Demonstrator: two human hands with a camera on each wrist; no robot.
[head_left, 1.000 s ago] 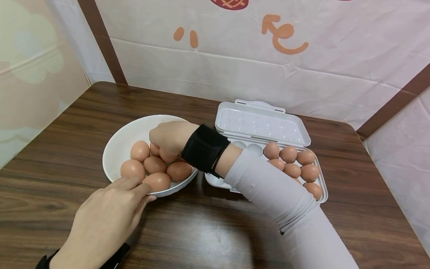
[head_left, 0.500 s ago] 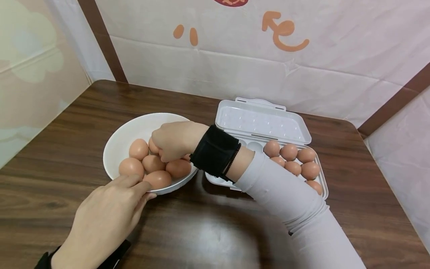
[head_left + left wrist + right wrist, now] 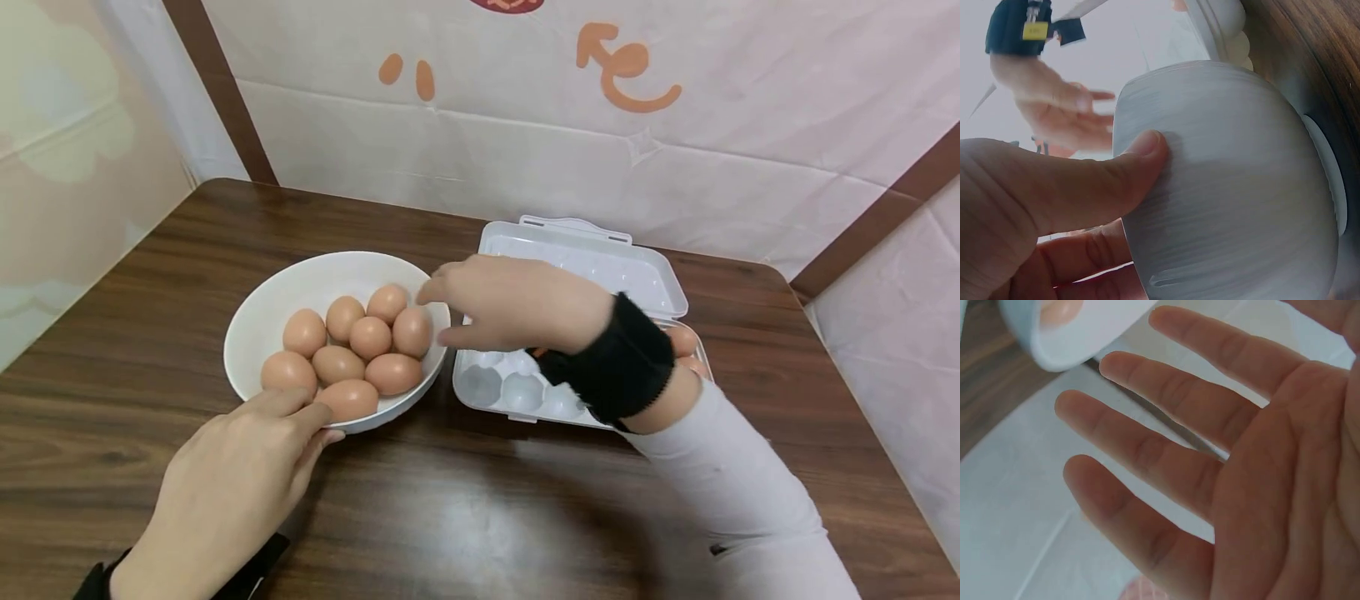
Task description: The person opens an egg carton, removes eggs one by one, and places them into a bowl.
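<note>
Eggs point(image 3: 371, 337) in a bowl point(image 3: 273, 300) lie beside the right hand point(image 3: 517, 302).

The right grip point(image 3: 513, 302) hides part of the egg box point(image 3: 523, 393).

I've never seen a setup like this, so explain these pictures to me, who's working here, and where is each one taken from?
There is no machine here: a person works bare-handed, wearing cameras. The wide views look forward and down from the head; the two close ones come from the left and right wrists. On the brown wood-grain table sit a round white bowl of brown eggs and, to its right, an open white plastic egg box holding more eggs. The left hand pinches the bowl's near rim, thumb outside. The right hand holds nothing; its outstretched fingers point toward the bowl.
</note>
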